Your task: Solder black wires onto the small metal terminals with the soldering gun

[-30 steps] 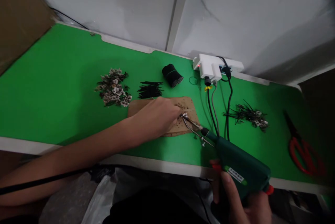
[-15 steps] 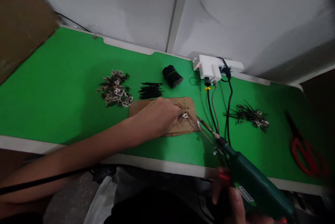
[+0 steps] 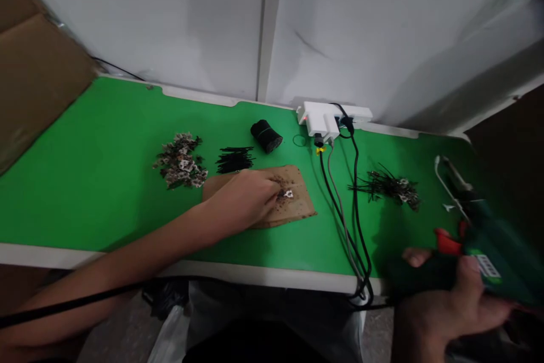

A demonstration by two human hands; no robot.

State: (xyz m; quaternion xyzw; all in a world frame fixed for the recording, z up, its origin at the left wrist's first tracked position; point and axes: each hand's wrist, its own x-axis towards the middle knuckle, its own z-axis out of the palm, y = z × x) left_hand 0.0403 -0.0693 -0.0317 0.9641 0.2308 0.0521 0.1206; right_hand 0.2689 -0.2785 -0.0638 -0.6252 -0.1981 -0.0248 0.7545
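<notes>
My left hand is closed on a small white piece, whose end sticks out past the fingertips over a brown cardboard pad with dark specks and burn marks. What else lies under the fingers is hidden. At the far right, my right hand grips a dark green soldering gun with a red trigger; it is blurred, its metal tip pointing up and away from the pad. Just behind the pad lies a small row of short black wires.
A pile of small whitish pieces lies left. A banded black wire bundle sits behind the pad. Cables run from a white power strip over the table's front edge. Right of them is a heap of wired pieces. A cardboard box stands left.
My right hand has swung the soldering gun away from the pad, to the right and upward. My left hand stays on the pad. The red-handled scissors no longer show; the view has shifted slightly.
</notes>
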